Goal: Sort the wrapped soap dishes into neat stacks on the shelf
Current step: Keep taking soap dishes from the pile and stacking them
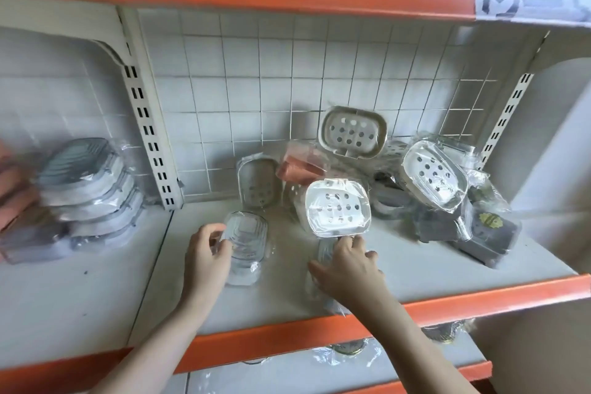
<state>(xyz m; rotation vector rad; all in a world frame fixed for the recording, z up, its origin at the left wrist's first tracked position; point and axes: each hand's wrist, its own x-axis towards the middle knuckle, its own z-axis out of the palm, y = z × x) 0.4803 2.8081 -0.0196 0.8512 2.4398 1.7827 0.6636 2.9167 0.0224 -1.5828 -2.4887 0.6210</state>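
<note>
On the pale shelf board [415,269] lies a loose heap of plastic-wrapped soap dishes. My left hand [206,256] grips the left side of a clear ribbed wrapped dish [246,240] on a small pile. My right hand [347,269] lies on another clear wrapped dish [323,253] flat on the board, fingers curled over it. Just above that hand leans a white perforated dish [337,208]. A beige perforated dish [351,133] stands against the wire grid. Another white dish [433,174] tops the dark grey ones [479,230] on the right.
A slanting stack of grey wrapped dishes [92,189] stands in the left bay behind the slotted upright [150,144]. A pink wrapped item [300,166] and a translucent dish [259,184] lean at the back. An orange shelf edge [319,329] runs in front, with wrapped goods on the shelf below [348,349].
</note>
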